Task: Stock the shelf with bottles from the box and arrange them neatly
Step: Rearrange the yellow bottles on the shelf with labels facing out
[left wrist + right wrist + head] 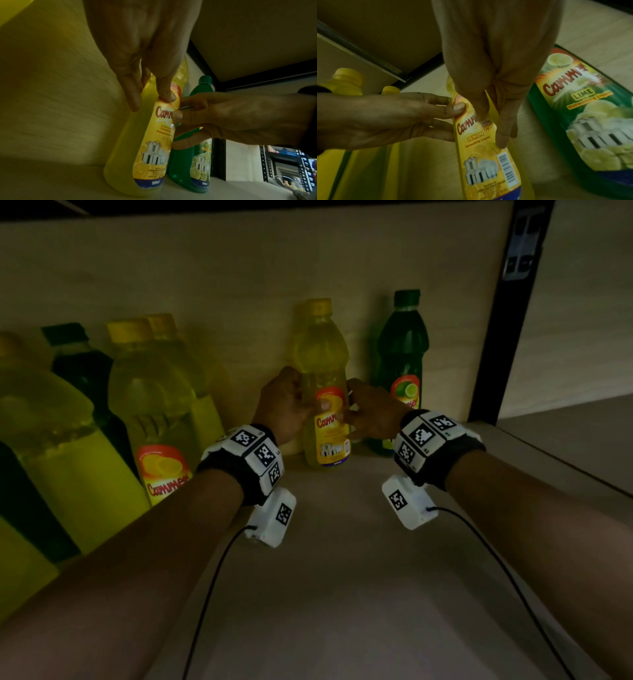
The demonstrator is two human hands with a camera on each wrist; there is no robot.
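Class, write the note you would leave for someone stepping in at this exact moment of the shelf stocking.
Left hand and right hand both grip the lemon bottle, upright on the shelf near the back wall.
Lime bottle stands just right of it; more yellow and green bottles crowd the left.
Done: several bottles shelved.
Left: square this bottle up, fill the gap. The box is out of view.

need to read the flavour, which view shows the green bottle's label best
Right wrist: the green bottle label reads "LIME" close up. The head view shows it whole but small; in the left wrist view a hand covers it.
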